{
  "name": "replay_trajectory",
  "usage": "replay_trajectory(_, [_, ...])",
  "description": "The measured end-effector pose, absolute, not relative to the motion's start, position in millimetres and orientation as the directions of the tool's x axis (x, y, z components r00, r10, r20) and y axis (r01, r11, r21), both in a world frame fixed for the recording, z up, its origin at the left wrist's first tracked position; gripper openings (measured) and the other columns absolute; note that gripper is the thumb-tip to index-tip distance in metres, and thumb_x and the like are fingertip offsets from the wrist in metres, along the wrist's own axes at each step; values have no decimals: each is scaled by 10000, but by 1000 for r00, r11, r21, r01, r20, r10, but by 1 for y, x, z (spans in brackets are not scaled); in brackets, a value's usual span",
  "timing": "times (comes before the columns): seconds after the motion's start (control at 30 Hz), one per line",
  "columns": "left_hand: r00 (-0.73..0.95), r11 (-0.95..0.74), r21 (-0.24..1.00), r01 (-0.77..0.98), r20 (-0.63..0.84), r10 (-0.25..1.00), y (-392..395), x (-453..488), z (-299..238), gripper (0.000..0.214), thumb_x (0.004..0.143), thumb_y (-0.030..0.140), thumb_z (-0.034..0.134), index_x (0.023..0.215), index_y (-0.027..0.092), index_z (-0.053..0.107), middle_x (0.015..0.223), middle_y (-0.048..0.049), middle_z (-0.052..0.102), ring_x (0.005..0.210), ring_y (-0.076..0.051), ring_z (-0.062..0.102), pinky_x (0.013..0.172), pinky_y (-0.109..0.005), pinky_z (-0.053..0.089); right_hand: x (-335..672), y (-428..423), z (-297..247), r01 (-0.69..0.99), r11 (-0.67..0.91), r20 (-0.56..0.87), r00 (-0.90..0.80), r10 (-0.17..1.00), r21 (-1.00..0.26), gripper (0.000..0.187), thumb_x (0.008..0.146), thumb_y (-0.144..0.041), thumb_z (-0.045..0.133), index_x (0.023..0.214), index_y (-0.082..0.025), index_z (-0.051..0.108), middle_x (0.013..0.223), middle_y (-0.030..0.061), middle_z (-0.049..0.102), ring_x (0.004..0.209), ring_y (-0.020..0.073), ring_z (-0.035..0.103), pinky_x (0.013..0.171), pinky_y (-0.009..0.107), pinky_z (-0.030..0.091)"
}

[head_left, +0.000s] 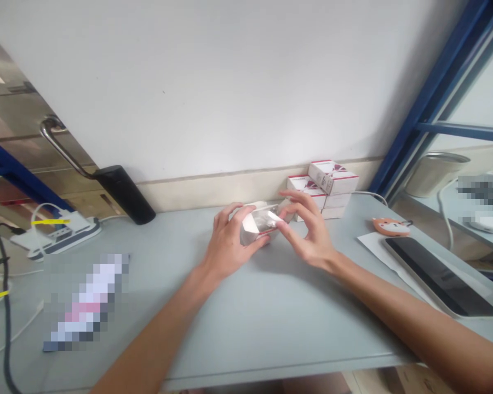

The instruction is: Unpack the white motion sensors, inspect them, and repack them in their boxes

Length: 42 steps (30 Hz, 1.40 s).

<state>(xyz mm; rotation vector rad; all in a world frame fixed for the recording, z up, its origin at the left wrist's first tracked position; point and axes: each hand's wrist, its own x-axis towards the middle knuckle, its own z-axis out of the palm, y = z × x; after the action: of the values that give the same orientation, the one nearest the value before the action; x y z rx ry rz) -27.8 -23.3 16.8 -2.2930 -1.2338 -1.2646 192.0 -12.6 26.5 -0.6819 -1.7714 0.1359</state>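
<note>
Over the middle of the grey table, my left hand point(230, 238) is wrapped round a small white cardboard box point(250, 227) with its flaps open. Clear plastic wrapping point(267, 218) shows in the box's opening; what lies inside it I cannot make out. My right hand point(310, 232) is at the box's right end, thumb and index finger closed on the plastic wrapping. Just behind that hand stands a stack of similar white boxes point(339, 205) with red edges, one resting on top of the others.
A power strip point(66, 235) with cables lies at the left, near a blurred-out item point(88, 301). A black cylinder point(125, 194) leans by the wall. To the right are an orange mouse point(390, 226) and a dark-faced slab point(439, 276) on paper. Blue frame posts point(427, 98) rise at the right.
</note>
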Motion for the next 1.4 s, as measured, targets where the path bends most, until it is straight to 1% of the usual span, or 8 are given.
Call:
replay_trajectory(0.13, [330,-661,71,747,824,461,-24,-25,21,704,838,407,858,1399,264,457,1321,-122,682,1273,-292,642,1079,-452,463,196,-9,32,436,844,928,-50,370,-313,54,967,-213,651,957,-250,613,1230,116,694,1174,278,663,1028,477,518])
replay_trajectory(0.23, [351,-686,43,726,836,423,-24,-24,25,660,861,395,837,1384,254,461,1282,-115,726,1218,-286,690,1065,-459,453,211,9,33,610,755,958,25,287,-242,60,981,-244,639,1022,-254,597,1164,107,736,1104,267,695,968,436,529])
replay_trajectory(0.47, [342,-690,54,722,839,423,-25,-23,24,632,852,358,842,1362,260,481,1251,-99,750,1150,-279,706,1004,-449,496,253,49,23,925,254,779,65,624,-281,246,1072,-364,452,1150,-219,635,883,70,790,815,256,716,896,402,430])
replay_trajectory(0.9, [278,-657,164,736,812,514,-28,-23,21,598,852,340,827,1343,276,493,1244,-76,735,1147,-264,696,986,-433,534,252,49,18,908,236,683,72,727,-346,389,1073,-415,421,1234,-225,720,1270,134,721,1111,317,684,780,386,518])
replay_trajectory(1.07, [197,-599,246,762,793,576,-27,-24,19,590,828,332,841,1317,273,517,1217,-67,716,1129,-266,704,967,-436,558,250,46,19,932,203,684,61,727,-299,387,1049,-398,438,1277,-210,688,1288,157,669,892,284,700,628,363,504])
replay_trajectory(1.17, [164,-575,279,769,783,600,-27,-24,17,598,821,340,849,1316,274,520,1190,-60,714,1106,-263,711,963,-441,566,244,39,24,913,267,751,63,657,-309,381,1031,-382,462,1329,-227,643,1297,152,635,755,231,663,575,343,484])
replay_trajectory(1.27, [175,-590,263,763,795,581,-26,-24,15,620,825,340,849,1336,268,505,1209,-68,716,1119,-263,712,963,-433,570,235,24,31,813,513,864,-25,502,-275,276,1013,-320,508,1210,-254,691,1213,126,645,770,208,646,635,348,517])
replay_trajectory(1.4, [291,-665,79,743,856,426,-25,-24,18,659,838,310,842,1379,269,470,1247,-92,732,1159,-273,709,988,-436,561,218,-2,37,579,812,904,-305,299,-73,237,947,-238,594,1132,-296,732,1112,92,673,819,218,637,722,381,541])
